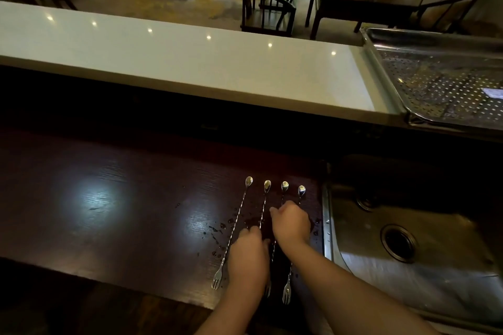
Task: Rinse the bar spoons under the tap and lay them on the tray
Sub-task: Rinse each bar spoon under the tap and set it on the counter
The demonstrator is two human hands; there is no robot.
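Four bar spoons (264, 205) lie side by side on the dark table (109, 198), bowls pointing away from me, forked ends toward me. My left hand (249, 255) and right hand (291, 223) press down on their twisted stems, fingers (275, 211) curled (whether gripping, I cannot tell). The sink (408, 239) sits just right of my fingers; the perforated tray (441, 81) lies beyond it.

place: we're behind a bar/teahouse counter
work side: dark wood counter (109, 198), steel sink (435, 239) at 3 o'clock
guest side: white bar top (177, 57), wooden armchairs (266, 0) at 12
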